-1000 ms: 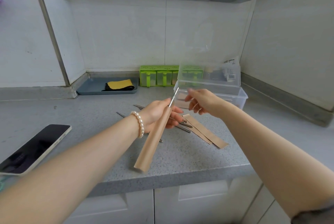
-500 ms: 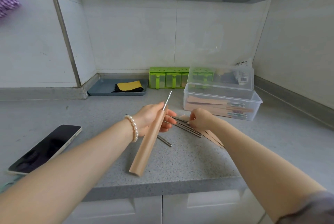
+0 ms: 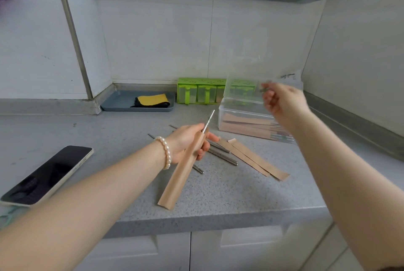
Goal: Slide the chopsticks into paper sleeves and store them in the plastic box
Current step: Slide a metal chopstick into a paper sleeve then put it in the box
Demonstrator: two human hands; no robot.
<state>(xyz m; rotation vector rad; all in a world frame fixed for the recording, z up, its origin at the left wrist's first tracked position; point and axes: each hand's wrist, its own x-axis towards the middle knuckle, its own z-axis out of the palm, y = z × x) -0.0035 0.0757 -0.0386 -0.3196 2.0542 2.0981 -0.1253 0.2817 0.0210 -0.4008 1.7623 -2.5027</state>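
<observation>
Near the centre of the frame, the left hand (image 3: 188,141) grips a paper sleeve (image 3: 182,172) with one metal chopstick (image 3: 208,120) poking from its top.

Half a second ago the right hand (image 3: 284,101) was low on the counter (image 3: 131,194) among the loose chopsticks (image 3: 220,152). Now it is lifted to the upper right, fingers curled around something small and blurred (likely a second chopstick, but I cannot tell). Judged from this, the sleeve still needs its pair.

Two empty sleeves (image 3: 255,158) lie right of centre, beside roughly four loose chopsticks.

Behind them, one open plastic box (image 3: 236,107) holds several filled sleeves, too overlapped to count.
</observation>
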